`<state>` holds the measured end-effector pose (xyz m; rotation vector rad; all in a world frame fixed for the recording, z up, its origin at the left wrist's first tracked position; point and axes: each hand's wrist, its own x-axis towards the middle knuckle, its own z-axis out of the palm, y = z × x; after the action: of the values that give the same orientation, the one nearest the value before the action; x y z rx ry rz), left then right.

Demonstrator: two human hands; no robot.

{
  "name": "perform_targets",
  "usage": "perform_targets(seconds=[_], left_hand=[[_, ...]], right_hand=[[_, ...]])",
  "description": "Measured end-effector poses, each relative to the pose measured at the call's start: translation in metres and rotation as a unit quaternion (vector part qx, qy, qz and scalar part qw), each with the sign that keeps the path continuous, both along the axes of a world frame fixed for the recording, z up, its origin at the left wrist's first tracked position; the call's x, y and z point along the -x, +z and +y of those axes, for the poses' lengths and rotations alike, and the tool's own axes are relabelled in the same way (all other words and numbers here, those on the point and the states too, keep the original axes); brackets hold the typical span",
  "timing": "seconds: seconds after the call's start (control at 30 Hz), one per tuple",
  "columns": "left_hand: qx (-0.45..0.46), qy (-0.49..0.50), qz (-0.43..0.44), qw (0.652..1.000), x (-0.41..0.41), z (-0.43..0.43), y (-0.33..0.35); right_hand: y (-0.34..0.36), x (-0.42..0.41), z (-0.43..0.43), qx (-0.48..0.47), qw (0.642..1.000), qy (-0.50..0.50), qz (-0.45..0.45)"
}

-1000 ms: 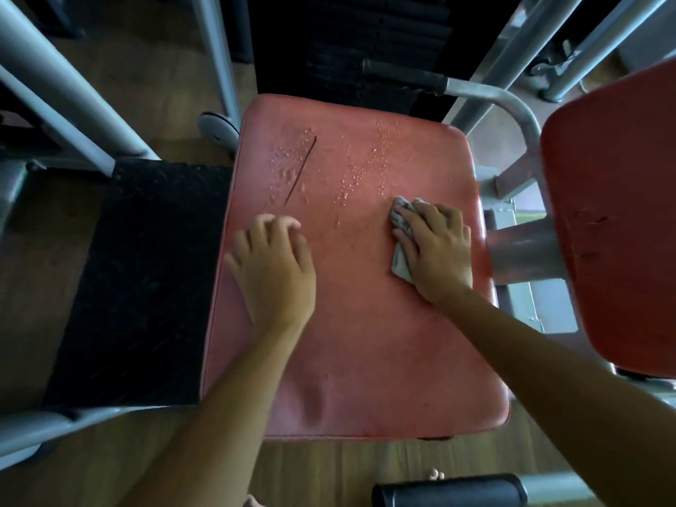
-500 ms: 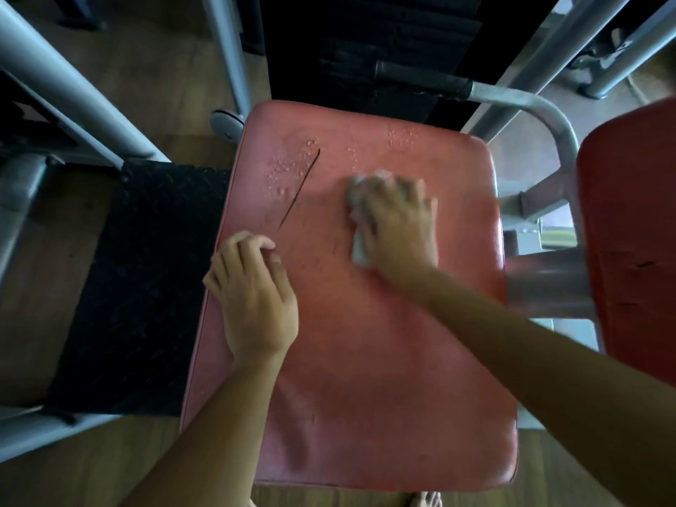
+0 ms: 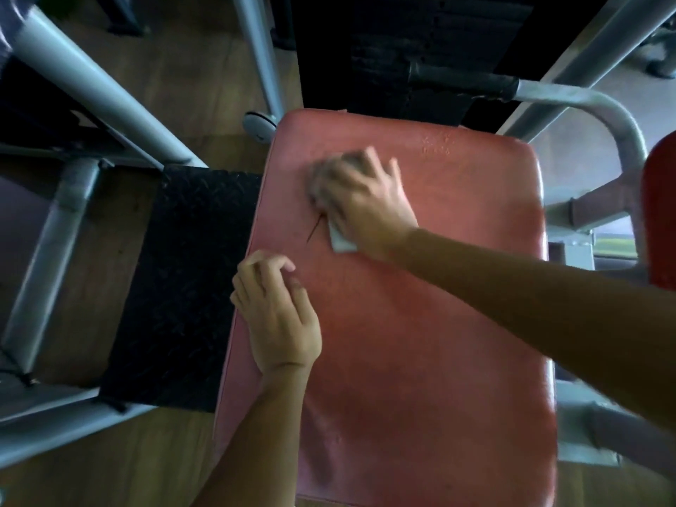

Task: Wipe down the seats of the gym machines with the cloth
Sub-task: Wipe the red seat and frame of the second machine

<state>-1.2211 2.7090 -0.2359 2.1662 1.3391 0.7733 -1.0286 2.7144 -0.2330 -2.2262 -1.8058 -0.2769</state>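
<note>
Red seat [image 3: 420,305], right hand [image 3: 369,203] pressing blurred, seemingly pale cloth [image 3: 342,243], left hand [image 3: 281,316] loosely curled, empty

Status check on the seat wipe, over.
Right hand pressing cloth on red seat. Left hand braced, empty. Droplets remain far right corner. Nothing blocking.

The right hand [image 3: 369,203] presses a pale cloth [image 3: 342,243] flat on the red seat [image 3: 439,305]; the left hand [image 3: 281,316] rests curled near its left edge.
</note>
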Motion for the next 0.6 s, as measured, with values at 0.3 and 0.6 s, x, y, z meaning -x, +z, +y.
perform_targets(seconds=[0.3, 0.6], left_hand=[[0.019, 0.006, -0.001, 1.0, -0.001, 0.003, 0.0], [0.03, 0.002, 0.011, 0.999, -0.001, 0.004, -0.001]], right_hand=[[0.0, 0.017, -0.011, -0.01, 0.997, 0.073, 0.014], [0.009, 0.003, 0.01, -0.013, 0.997, -0.064, 0.045]])
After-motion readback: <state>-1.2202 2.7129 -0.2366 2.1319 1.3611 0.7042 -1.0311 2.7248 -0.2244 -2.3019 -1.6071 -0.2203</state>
